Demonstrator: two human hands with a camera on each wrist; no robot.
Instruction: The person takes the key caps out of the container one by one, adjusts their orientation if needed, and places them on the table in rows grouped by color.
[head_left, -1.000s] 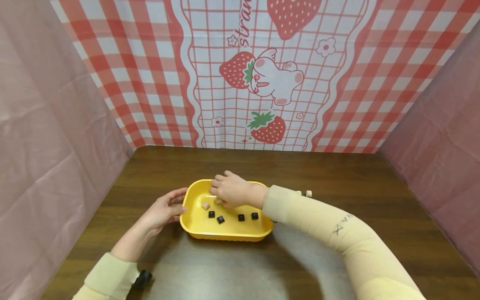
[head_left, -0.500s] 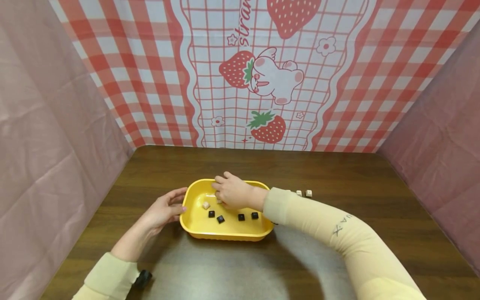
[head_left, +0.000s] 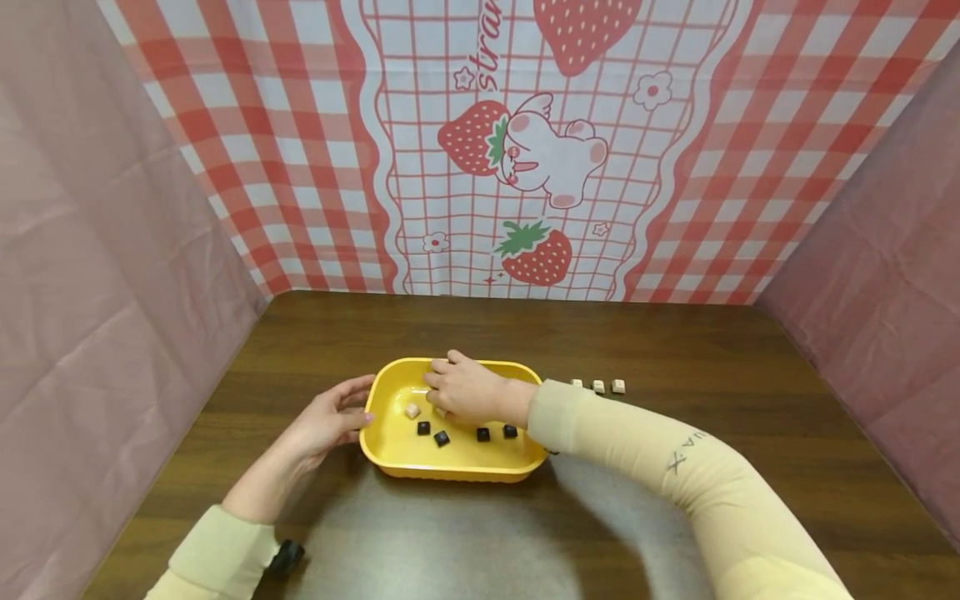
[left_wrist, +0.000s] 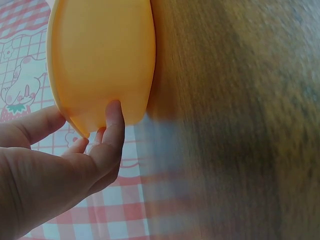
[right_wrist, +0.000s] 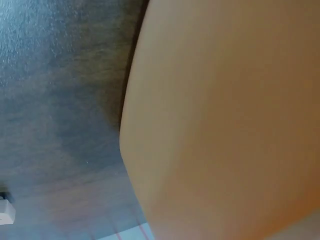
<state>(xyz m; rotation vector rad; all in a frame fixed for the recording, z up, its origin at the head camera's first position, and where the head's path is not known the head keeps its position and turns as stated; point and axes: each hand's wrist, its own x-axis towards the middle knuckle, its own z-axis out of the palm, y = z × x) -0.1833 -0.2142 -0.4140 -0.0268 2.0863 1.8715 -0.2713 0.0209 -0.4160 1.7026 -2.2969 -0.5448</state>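
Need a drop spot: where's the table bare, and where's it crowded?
Bare: the table in front of the tray, between left sleeve and right sleeve; the strip between tray and checked curtain; right of the white pieces, up to the right pink curtain. Crowded: inside the tray (black pieces, right hand), its left end (left hand) and right end (right sleeve).

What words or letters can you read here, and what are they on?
"stra", then a letter cut off by the picture's top edge: sideways on the strawberry cloth.
"X" and perhaps "A": dark marks on the right sleeve; the rest is unclear.
White blocks on the table and black blocks in the yellow tray: any marks are too small to read.
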